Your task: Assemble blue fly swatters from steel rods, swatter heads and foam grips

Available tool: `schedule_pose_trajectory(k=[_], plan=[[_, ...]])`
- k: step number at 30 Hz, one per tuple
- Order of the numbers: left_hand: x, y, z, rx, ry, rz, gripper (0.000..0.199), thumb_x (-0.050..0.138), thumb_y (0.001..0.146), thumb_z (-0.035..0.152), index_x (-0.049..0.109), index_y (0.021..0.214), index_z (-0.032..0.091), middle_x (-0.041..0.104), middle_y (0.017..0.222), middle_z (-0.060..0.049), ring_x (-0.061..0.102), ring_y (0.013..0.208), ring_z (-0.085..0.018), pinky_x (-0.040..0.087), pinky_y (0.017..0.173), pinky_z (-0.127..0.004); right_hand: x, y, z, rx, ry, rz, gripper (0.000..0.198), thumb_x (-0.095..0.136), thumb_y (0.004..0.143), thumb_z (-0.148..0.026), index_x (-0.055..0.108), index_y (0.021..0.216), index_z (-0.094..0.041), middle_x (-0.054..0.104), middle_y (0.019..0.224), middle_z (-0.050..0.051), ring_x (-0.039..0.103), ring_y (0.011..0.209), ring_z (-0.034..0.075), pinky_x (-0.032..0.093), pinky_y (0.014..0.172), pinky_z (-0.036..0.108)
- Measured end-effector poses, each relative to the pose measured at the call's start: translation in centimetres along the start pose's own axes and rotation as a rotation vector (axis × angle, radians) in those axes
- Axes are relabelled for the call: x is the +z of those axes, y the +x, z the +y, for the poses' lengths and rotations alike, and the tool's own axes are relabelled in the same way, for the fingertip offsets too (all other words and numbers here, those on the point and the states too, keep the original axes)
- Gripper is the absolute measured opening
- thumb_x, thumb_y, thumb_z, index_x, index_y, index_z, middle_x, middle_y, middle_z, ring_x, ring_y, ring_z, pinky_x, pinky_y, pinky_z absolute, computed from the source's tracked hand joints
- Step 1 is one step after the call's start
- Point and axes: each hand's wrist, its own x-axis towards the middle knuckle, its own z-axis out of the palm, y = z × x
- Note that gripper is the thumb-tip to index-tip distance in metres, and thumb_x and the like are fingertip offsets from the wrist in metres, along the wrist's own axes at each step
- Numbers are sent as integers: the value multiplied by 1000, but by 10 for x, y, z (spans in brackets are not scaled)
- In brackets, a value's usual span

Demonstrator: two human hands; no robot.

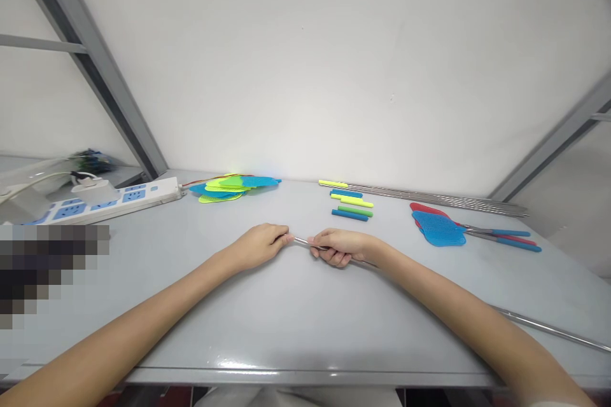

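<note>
My left hand [264, 245] is closed, its thumb and fingers pinched on the left end of a thin metal rod [301, 241]. Just to the right, my right hand [344, 247] wraps its fingers round the same rod, which runs out past the wrist under the forearm. A short bare length of metal shows between the two hands. Behind them lie several coloured handle grips [353, 210] in blue, yellow and green. To the right are assembled fly swatters [439, 229], blue over red, with metal shafts and coloured handles.
Loose fly swatter heads [229, 187] are piled at the back left, beside a white power strip [143, 196]. Several metal rods [429, 198] lie along the wall. Another length of metal tube [554, 324] emerges beyond my right forearm. Grey frame posts [114, 63] flank the table [286, 324].
</note>
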Motion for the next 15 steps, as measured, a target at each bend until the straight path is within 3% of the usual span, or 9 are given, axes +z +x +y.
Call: schedule_pose_trajectory(k=[15], plan=[[0, -1, 0, -2, -6, -1, 36, 21, 83, 41, 38, 62, 18, 46, 56, 1, 43, 55, -12, 29, 52, -22, 1, 1, 0, 5, 2, 3, 32, 40, 77, -45, 43, 70, -14, 17, 47, -9, 13, 34, 1, 11, 27, 12]])
